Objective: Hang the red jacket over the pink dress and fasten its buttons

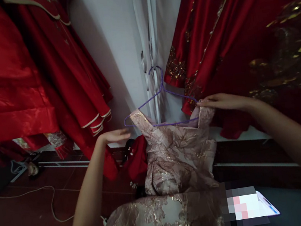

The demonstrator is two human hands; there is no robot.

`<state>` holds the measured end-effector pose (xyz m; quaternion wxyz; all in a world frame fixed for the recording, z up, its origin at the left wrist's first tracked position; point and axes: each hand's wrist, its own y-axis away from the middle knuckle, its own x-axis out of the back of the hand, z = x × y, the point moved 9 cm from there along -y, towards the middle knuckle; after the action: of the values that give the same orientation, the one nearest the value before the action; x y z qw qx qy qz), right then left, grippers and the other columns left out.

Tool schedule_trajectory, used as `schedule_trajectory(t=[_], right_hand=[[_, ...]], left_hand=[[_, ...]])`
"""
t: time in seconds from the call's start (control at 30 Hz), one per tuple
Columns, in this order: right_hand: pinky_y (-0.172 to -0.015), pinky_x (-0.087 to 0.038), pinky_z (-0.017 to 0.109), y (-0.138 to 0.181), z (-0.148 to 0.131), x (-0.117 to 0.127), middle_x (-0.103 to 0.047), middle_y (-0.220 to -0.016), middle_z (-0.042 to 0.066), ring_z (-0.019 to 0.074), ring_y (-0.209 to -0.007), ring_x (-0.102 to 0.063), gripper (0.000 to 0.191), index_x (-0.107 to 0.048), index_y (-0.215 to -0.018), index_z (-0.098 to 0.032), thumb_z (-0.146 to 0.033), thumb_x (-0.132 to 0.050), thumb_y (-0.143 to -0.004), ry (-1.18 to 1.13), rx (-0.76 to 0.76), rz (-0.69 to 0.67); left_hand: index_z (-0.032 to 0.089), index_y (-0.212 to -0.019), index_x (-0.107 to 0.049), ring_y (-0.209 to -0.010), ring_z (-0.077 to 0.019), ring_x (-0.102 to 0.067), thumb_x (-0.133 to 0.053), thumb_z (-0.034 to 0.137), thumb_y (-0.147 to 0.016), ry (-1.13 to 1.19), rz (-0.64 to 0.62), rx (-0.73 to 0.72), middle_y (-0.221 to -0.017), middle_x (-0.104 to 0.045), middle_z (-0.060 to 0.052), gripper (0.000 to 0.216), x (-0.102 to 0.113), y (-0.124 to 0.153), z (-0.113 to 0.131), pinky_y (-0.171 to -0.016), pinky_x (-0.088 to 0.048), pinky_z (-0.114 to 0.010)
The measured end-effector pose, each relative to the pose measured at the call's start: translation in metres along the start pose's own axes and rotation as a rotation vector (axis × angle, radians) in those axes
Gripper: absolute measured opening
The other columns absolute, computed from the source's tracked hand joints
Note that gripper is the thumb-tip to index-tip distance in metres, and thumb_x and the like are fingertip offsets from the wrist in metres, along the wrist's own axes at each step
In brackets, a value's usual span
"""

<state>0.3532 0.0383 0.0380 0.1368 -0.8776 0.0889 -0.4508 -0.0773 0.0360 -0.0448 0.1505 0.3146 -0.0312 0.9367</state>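
A pink dress with a shiny floral pattern [177, 143] hangs from a purple clothes hanger [153, 96], its wide straps over the two hanger ends. On the right strap, my right hand [219, 102] closes its fingers at the hanger's end. My left hand [115, 135] is off to the left of the dress, fingers stretched out flat and touching nothing I can see. The skirt spreads toward me at the bottom.
Red garments [75, 63] hang at the left, and red gowns with gold trim [211, 24] at the right. Behind stands a pale wall [108, 40]. A white cable [53, 203] runs over the dark floor. A lit screen [267, 203], partly pixelated, lies at the lower right.
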Motion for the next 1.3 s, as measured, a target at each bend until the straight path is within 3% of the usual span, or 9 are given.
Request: schedule_trajectory(t=[0.1,0.23,0.37,0.57,0.7,0.9,1.0,1.1,1.3], right_hand=[[-0.074,-0.039,0.020,0.005,0.011,-0.024,-0.066,-0.095,0.007,0.0115,-0.079,-0.056,0.023,-0.064,-0.093,-0.013,-0.030,-0.053,-0.081,-0.237,-0.040,-0.122],[-0.080,-0.039,0.020,0.011,0.018,-0.019,-0.066,-0.100,0.006,0.0123,-0.087,-0.056,0.018,-0.065,-0.093,-0.017,-0.024,-0.057,-0.079,-0.293,-0.011,0.047],[-0.087,-0.039,0.022,0.024,0.017,-0.009,-0.066,-0.106,0.007,0.0135,-0.096,-0.058,0.022,-0.067,-0.097,-0.017,-0.023,-0.055,-0.080,-0.372,0.021,0.175],[-0.082,-0.045,0.026,0.056,0.055,0.000,-0.064,-0.110,0.011,0.0184,-0.095,-0.061,0.031,-0.067,-0.104,-0.016,-0.029,-0.056,-0.078,-0.436,-0.168,0.391],[-0.070,-0.048,0.029,0.084,0.083,-0.025,-0.069,-0.097,0.009,0.0207,-0.081,-0.063,0.029,-0.069,-0.098,-0.020,-0.034,-0.057,-0.075,-0.269,-0.282,0.258],[-0.079,-0.048,0.032,0.115,0.041,-0.056,-0.068,-0.101,0.003,0.0234,-0.088,-0.064,0.026,-0.066,-0.095,-0.028,-0.042,-0.053,-0.078,-0.085,-0.023,0.082],[-0.080,-0.047,0.032,0.115,0.007,-0.046,-0.067,-0.102,0.002,0.0215,-0.087,-0.064,0.026,-0.061,-0.100,-0.030,-0.042,-0.047,-0.082,0.110,0.097,0.144],[-0.098,-0.035,0.034,0.107,-0.011,-0.024,-0.067,-0.102,0.004,0.0200,-0.095,-0.061,0.025,-0.058,-0.099,-0.026,-0.036,-0.043,-0.083,0.295,0.235,0.270],[-0.105,-0.023,0.031,0.086,0.039,0.005,-0.068,-0.083,0.009,0.0209,-0.083,-0.062,0.024,-0.059,-0.092,-0.020,-0.035,-0.045,-0.080,0.645,0.147,0.309]], left_hand=[[0.016,-0.124,-0.047,-0.119,-0.0178,-0.045,-0.050,0.042,-0.080,-0.074,0.366,-0.285,-0.129,-0.050,-0.012,0.052,0.021,-0.022,0.048,-0.091,-0.041,-0.027],[0.014,-0.096,-0.064,-0.089,-0.0178,-0.057,-0.035,0.052,-0.084,-0.248,0.267,-0.403,-0.092,-0.065,-0.002,0.048,-0.003,-0.053,0.079,-0.075,-0.043,-0.022],[0.012,-0.080,-0.067,-0.070,-0.0151,-0.055,-0.038,0.054,-0.081,-0.223,0.316,-0.408,-0.069,-0.061,0.002,0.051,0.005,-0.051,0.068,-0.062,-0.040,-0.020],[0.011,-0.084,-0.067,-0.069,-0.0152,-0.055,-0.039,0.053,-0.081,-0.188,0.449,-0.210,-0.069,-0.064,0.000,0.050,0.014,-0.017,0.002,-0.059,-0.039,-0.019],[0.013,-0.086,-0.069,-0.070,-0.0163,-0.056,-0.039,0.052,-0.082,-0.237,0.330,-0.170,-0.068,-0.065,-0.001,0.049,-0.013,0.003,-0.011,-0.059,-0.040,-0.019],[0.016,-0.094,-0.067,-0.084,-0.0148,-0.059,-0.038,0.040,-0.088,-0.286,0.326,-0.514,-0.094,-0.067,-0.005,0.038,-0.042,0.013,0.068,-0.077,-0.044,-0.023],[0.019,-0.092,-0.066,-0.107,-0.0167,-0.053,-0.036,0.034,-0.090,-0.379,0.250,-0.703,-0.112,-0.063,-0.006,0.034,-0.071,0.005,0.110,-0.095,-0.038,-0.032],[0.022,-0.091,-0.066,-0.119,-0.0175,-0.044,-0.039,0.033,-0.089,-0.529,0.146,-0.802,-0.125,-0.056,-0.002,0.029,-0.109,-0.006,0.125,-0.105,-0.028,-0.041],[0.025,-0.094,-0.065,-0.115,-0.0190,-0.044,-0.038,0.035,-0.089,-0.605,0.159,-0.782,-0.128,-0.053,0.000,0.029,-0.139,-0.010,0.116,-0.104,-0.026,-0.045]])
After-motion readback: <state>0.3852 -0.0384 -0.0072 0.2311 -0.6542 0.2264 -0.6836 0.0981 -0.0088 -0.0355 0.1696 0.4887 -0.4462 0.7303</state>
